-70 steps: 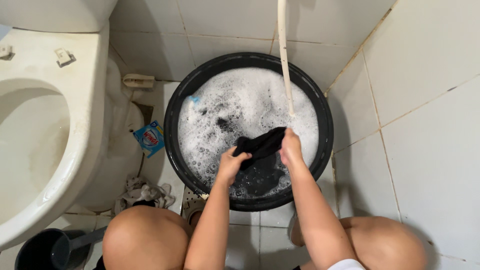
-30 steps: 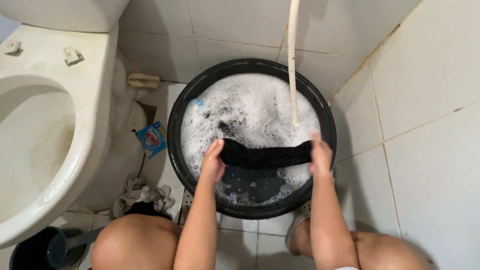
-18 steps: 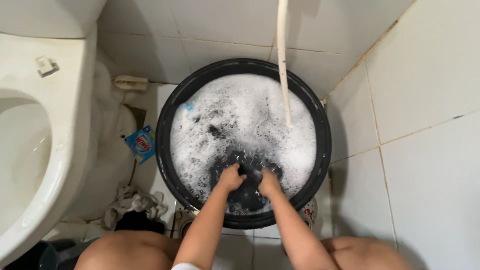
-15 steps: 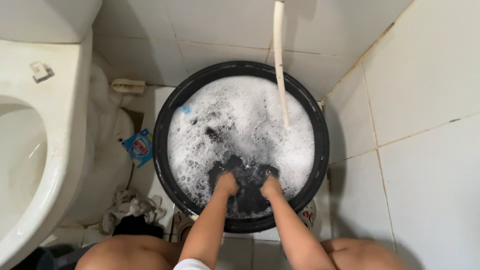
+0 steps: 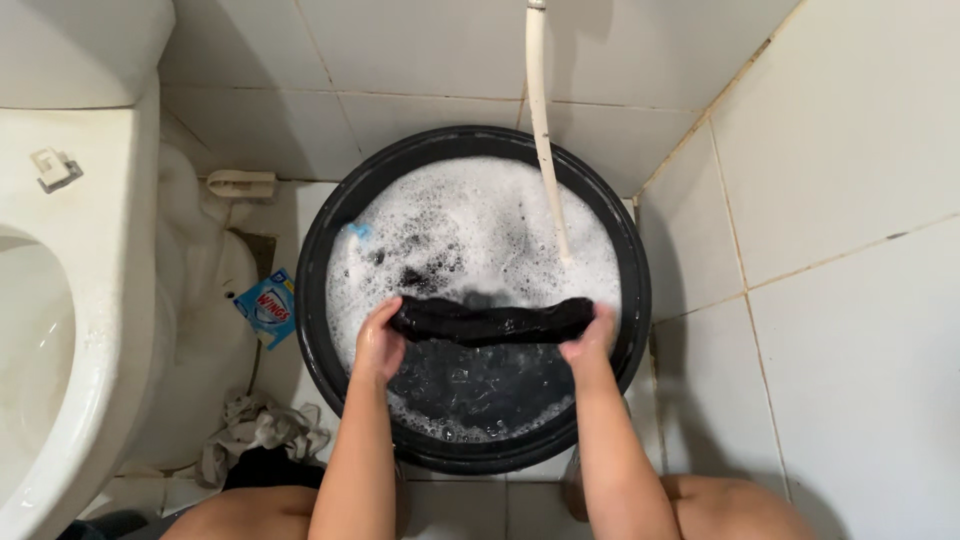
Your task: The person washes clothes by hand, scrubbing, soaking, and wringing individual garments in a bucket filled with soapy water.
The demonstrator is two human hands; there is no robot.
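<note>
Toilet bowl at far left, a blue sachet on the floor beside it. Left hand grips the left end of a dark wet cloth, fingers curled shut around it. Cloth is rolled into a rope, long axis horizontal, stretched taut above the suds in a black basin. Right hand clamps the right end, fingers closed. Both forearms reach up from below, roughly parallel. White hose hangs into the foam.
</note>
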